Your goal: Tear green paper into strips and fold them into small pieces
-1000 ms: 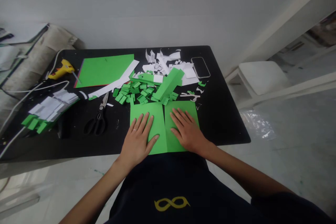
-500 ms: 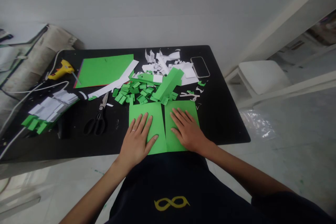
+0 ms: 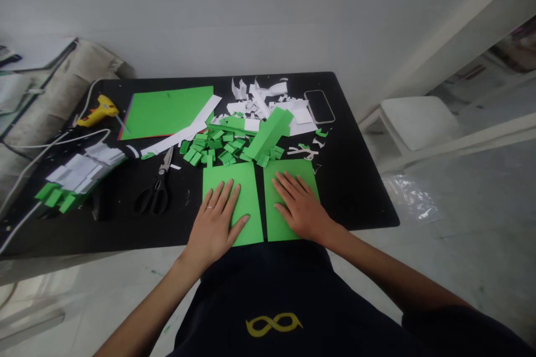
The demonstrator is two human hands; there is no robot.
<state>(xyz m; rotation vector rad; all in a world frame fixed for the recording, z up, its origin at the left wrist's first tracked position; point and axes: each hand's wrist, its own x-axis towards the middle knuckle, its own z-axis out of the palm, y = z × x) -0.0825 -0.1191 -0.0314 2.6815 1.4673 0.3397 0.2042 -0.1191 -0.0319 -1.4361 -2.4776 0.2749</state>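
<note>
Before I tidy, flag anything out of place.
Clear plastic lies crumpled on the floor by the table. Curled white scraps lie strewn near its back. The green sheets under the hands sit askew: their gap tapers.

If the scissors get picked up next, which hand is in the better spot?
Probably the left hand. The scissors lie off to its left; the right hand is farther away from them, flat on the right green sheet.

On the dark shirt of the person there is one yellow sign. It has the form of a number eight which lies on its side, similar to the infinity symbol, with a small pointed tip at each outer end. No words, brands or other numbers can be read.
</note>
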